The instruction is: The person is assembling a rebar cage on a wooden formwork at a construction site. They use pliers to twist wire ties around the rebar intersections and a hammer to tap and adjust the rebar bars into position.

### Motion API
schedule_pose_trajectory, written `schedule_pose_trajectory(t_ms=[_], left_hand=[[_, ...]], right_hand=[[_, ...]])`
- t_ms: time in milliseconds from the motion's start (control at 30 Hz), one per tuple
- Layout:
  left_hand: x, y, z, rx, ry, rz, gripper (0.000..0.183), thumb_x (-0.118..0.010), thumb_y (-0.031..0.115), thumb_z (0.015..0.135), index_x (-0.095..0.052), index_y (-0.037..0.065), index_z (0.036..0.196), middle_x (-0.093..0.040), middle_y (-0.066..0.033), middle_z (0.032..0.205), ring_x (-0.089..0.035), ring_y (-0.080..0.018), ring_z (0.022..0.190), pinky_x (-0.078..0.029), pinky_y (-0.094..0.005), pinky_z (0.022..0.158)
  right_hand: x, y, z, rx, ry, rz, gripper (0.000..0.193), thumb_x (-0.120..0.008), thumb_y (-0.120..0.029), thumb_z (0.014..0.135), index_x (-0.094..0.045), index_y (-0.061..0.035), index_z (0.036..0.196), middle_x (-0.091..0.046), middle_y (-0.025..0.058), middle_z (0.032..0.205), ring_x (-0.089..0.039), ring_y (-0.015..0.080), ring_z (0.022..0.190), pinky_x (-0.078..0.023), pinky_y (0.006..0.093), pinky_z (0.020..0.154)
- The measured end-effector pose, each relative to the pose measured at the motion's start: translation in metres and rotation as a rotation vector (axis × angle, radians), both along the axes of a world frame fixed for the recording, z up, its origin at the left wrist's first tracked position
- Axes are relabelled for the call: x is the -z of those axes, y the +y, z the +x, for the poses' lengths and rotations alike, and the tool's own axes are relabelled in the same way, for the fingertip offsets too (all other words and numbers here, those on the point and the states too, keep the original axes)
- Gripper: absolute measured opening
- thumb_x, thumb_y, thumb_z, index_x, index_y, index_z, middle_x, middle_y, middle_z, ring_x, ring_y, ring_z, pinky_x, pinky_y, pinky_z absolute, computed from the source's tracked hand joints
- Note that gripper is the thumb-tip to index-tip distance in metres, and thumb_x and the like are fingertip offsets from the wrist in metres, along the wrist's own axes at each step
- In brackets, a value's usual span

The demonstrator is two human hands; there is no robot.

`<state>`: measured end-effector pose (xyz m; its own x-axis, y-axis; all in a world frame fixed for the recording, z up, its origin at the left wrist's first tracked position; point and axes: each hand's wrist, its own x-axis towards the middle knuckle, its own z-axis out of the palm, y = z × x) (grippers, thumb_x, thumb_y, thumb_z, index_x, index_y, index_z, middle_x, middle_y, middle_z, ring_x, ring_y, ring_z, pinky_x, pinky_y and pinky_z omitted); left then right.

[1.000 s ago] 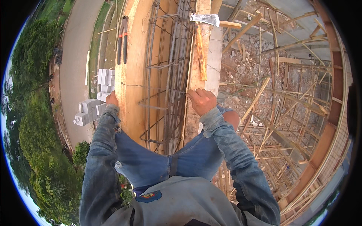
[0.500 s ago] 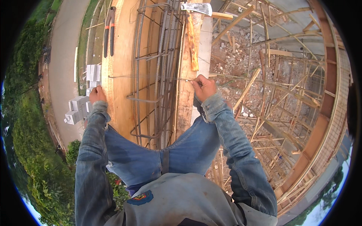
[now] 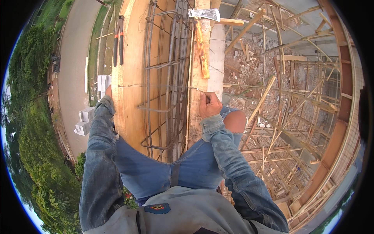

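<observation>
A thin tie wire (image 3: pixel 156 86) stretches across the top of the formwork, over the steel rebar cage (image 3: pixel 168 74). Its right end is pinched between thumb and fingers of my right hand (image 3: pixel 210 104), above the right-hand board (image 3: pixel 194 113). My left hand (image 3: pixel 108 91) is at the outer edge of the wide left board (image 3: pixel 130 109), close to the wire's other end; its fingers are hidden behind the board. Farther along that board lie nippers (image 3: pixel 118 43) with dark and orange handles. A hatchet (image 3: pixel 201 48) rests on the right board, beyond my right hand.
I straddle the formwork, high above the ground. To the right, timber props and braces (image 3: pixel 261 105) stand over rubble. A road (image 3: pixel 72 70), pale blocks (image 3: pixel 83 123) and trees (image 3: pixel 39 148) lie below on the left.
The view has shifted, so the formwork and tools sit lower and farther right. My left hand has slipped farther behind the board's edge. My right hand still pinches the wire end.
</observation>
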<state>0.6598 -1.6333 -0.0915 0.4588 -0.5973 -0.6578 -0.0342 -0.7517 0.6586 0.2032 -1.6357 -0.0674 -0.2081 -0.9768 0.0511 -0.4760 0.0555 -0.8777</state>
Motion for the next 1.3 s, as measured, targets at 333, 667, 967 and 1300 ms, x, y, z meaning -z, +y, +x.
schedule_pose_trajectory(t_ms=[333,667,967,1300], left_hand=[[0.016,0.019,0.007,-0.206,0.198,-0.054,0.042,-0.048,0.031,0.087,-0.057,-0.002,0.112,-0.063,-0.0109,0.102,-0.059,-0.0178,0.09,-0.046,-0.0306,0.076],[0.015,0.011,0.011,-0.187,0.197,-0.066,0.042,-0.047,0.03,0.088,-0.056,-0.002,0.113,-0.063,-0.0106,0.102,-0.059,-0.0174,0.091,-0.046,-0.0301,0.076],[0.026,0.018,0.008,-0.197,0.232,-0.105,0.041,-0.047,0.03,0.088,-0.055,-0.001,0.114,-0.063,-0.0102,0.102,-0.059,-0.017,0.092,-0.046,-0.0296,0.077],[0.061,0.014,0.041,0.22,-0.163,-0.177,0.04,-0.043,0.028,0.09,-0.054,-0.003,0.114,-0.063,-0.0093,0.1,-0.058,-0.016,0.091,-0.046,-0.0285,0.076]], right_hand=[[0.003,-0.008,0.015,0.195,-0.166,0.098,0.019,-0.063,-0.017,0.082,-0.053,-0.0005,0.083,-0.047,0.0017,0.048,-0.04,0.0074,0.042,-0.035,0.0248,0.042],[0.002,-0.008,0.007,0.082,-0.159,0.335,0.031,-0.067,-0.016,0.077,-0.056,0.0039,0.097,-0.054,0.0192,0.101,-0.06,0.0177,0.075,-0.049,0.0272,0.062],[0.01,-0.007,0.013,0.11,-0.208,0.107,0.037,-0.073,-0.022,0.074,-0.06,0.0032,0.098,-0.037,0.0013,0.06,-0.035,0.0071,0.048,-0.032,0.0233,0.044],[0.008,-0.004,0.012,0.115,-0.159,0.167,0.033,-0.073,-0.017,0.075,-0.059,0.005,0.095,-0.035,-0.0046,0.054,-0.031,0.0053,0.051,-0.03,0.0227,0.045]])
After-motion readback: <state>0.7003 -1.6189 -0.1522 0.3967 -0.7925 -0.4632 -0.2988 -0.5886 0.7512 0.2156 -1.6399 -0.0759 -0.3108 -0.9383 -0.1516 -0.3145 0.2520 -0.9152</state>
